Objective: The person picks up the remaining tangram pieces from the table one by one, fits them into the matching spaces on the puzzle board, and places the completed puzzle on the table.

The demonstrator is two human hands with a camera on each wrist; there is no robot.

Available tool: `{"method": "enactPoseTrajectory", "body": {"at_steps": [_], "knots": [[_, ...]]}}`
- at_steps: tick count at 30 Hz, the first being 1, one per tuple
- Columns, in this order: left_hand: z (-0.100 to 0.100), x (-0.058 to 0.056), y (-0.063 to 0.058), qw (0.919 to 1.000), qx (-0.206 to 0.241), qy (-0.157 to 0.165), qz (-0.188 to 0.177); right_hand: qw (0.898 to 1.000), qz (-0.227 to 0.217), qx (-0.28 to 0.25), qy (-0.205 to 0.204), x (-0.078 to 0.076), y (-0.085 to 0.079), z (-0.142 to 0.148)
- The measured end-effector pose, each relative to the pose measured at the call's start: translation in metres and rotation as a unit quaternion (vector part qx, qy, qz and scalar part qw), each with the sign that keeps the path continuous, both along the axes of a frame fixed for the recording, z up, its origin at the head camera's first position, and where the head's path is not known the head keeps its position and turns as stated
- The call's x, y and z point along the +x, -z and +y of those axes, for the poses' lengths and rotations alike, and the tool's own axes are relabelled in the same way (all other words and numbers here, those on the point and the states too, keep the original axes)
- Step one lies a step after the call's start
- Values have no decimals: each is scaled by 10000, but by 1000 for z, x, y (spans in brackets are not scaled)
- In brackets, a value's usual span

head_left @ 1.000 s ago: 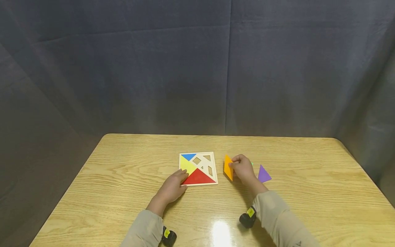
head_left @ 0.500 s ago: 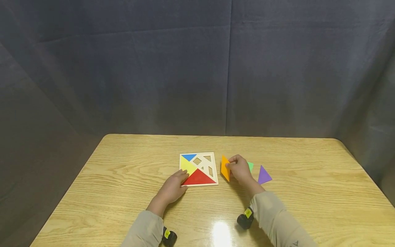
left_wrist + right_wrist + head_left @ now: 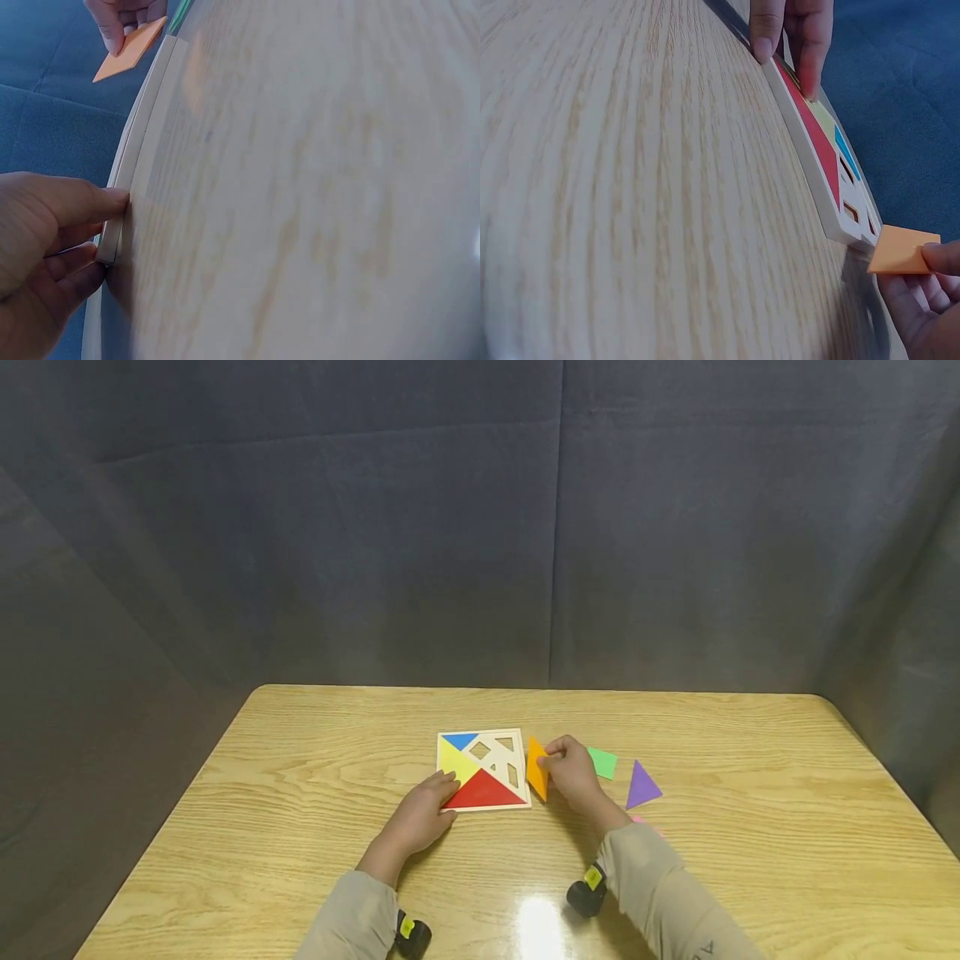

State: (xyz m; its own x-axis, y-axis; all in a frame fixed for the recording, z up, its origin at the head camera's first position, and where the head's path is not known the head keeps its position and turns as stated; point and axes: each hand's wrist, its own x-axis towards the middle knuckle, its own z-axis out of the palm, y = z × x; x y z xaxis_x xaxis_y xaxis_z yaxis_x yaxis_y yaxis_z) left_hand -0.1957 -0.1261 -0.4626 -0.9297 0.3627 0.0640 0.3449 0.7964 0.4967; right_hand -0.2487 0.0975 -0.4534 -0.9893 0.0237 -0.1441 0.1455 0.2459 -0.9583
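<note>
A square wooden tangram board [image 3: 523, 781] lies flat near the table's middle, with red [image 3: 486, 790], yellow [image 3: 452, 762] and blue [image 3: 459, 740] triangles in it. Its right part shows several cutouts in bare wood. My left hand [image 3: 417, 814] holds the board's near left corner, thumb at the edge and fingertips on top. Just beyond the right edge, my right hand [image 3: 576, 775] pinches a flat orange four-sided tangram piece [image 3: 536, 768] between thumb and fingers, tilted up on edge. The right wrist view shows this orange piece [image 3: 901, 250] close to the board's corner.
To the right of my right hand lie a green tangram piece [image 3: 603, 763] and a purple triangle [image 3: 642, 786]. A pink piece [image 3: 639, 820] peeks out by the right sleeve, mostly covered. Behind the wooden table [image 3: 300, 777] hangs a dark curtain [image 3: 375, 568].
My right hand has moved left with the orange piece, up close to the board's right edge. The green and pink pieces have come into sight behind it. The left hand stays put.
</note>
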Motion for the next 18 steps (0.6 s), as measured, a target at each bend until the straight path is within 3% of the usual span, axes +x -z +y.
{"method": "enactPoseTrajectory", "body": {"at_steps": [18], "knots": [[-1, 0, 0, 9999, 54, 106, 122, 9998, 90, 119, -138, 0, 3, -12]]}}
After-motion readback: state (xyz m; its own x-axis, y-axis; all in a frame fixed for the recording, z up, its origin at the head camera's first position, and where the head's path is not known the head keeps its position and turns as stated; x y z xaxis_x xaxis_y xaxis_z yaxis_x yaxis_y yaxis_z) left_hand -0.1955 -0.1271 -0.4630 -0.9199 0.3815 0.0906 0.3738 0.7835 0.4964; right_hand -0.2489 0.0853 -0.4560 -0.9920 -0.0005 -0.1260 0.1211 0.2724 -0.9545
